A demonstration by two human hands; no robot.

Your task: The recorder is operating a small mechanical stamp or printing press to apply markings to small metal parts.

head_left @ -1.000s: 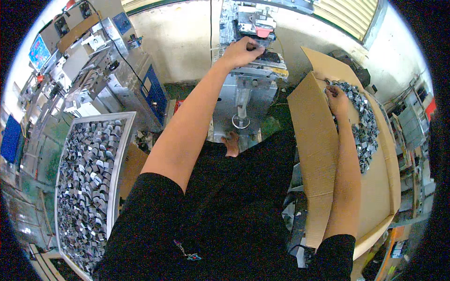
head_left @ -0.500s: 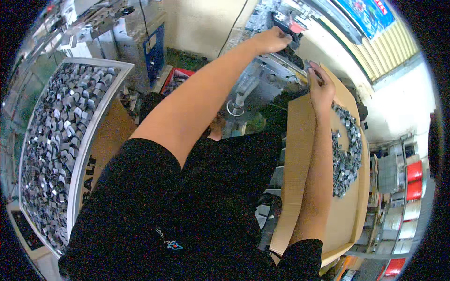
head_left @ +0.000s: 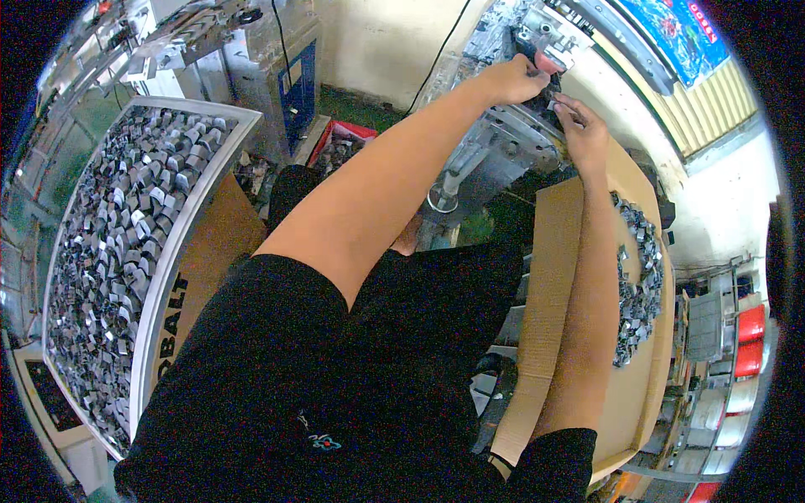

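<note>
Grey metal press [head_left: 511, 126] stood straight ahead; the left hand [head_left: 511, 80] gripped its red-tipped handle [head_left: 549, 60], the right hand [head_left: 583, 130] just below, fingers pinched, contents unclear.

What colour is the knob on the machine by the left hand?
Red. The knob sits just beside the left hand on the grey machine; head view shows it.

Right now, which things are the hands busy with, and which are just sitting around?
Busy with:
- left hand on the grey machine, by its red part
- right hand at the same machine
- loose metal pieces on the cardboard beside the right arm

Just sitting around:
- big tray of metal pieces
- red bin on the floor
- blue-fronted cabinet
</note>
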